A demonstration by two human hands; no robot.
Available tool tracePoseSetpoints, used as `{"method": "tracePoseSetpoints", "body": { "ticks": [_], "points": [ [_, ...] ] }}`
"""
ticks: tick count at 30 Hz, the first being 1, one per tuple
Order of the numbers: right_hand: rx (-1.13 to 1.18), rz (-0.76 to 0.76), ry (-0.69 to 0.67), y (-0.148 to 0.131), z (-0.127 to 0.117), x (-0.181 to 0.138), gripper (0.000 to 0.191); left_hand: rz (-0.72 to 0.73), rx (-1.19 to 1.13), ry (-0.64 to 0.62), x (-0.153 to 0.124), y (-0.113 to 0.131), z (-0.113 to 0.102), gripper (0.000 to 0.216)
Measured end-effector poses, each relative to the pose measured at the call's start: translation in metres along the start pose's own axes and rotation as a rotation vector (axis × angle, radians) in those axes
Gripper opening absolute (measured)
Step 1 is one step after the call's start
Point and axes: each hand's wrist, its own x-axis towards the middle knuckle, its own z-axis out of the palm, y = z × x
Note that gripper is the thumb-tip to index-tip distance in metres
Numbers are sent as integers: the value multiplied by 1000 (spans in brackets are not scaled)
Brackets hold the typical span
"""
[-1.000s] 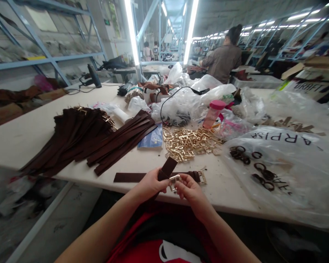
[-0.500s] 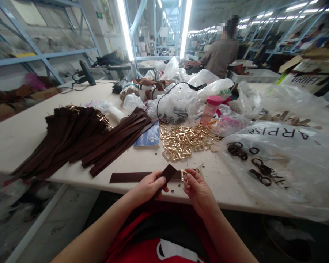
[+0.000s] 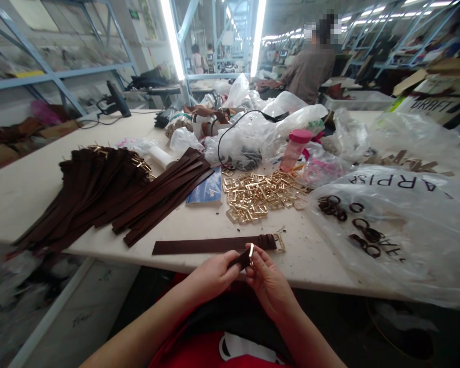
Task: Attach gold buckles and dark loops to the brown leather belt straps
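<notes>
Near the table's front edge, my left hand [image 3: 218, 276] is closed around a dark brown leather strap [image 3: 240, 259]. My right hand [image 3: 267, 280] pinches a gold buckle [image 3: 251, 253] at the strap's upper end, and the two hands almost meet there. Most of that strap is hidden by my hands. Just beyond them a second brown strap [image 3: 203, 245] lies flat, with a loop and a gold buckle [image 3: 279, 242] at its right end. Further back is a heap of gold buckles [image 3: 253, 197].
Brown straps with buckles [image 3: 95, 179] and loose straps [image 3: 164, 194] lie left, beside a blue booklet [image 3: 207, 188]. Plastic bags [image 3: 249, 133] and a pink-lidded bottle [image 3: 294, 151] stand behind the buckles. Dark rings [image 3: 362, 225] rest on a large plastic bag [image 3: 421, 230] at right.
My hands have come closer together and slightly nearer to me. The buckle in my right hand now meets the end of the held strap. The lying strap's buckled end has come into view.
</notes>
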Motion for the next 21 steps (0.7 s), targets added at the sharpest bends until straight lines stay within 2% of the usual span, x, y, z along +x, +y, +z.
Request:
{"method": "tracePoseSetpoints", "body": {
  "ticks": [5,8,12,17,21],
  "points": [
    [70,76,12,2,-6,-1,36,54,39,-31,-3,-4,4,24],
    [34,84,-16,6,-6,-5,40,42,15,-49,-6,-2,4,24],
    [-79,-21,-18,8,-5,-8,37,-29,-57,-95,-9,-2,5,25],
    [-52,-142,91,-11,-7,-3,37,-106,-173,-153,-15,-2,2,19],
    [-125,-176,57,-9,-5,-3,31,-101,-329,-152,-15,-1,1,19]
  ]
}}
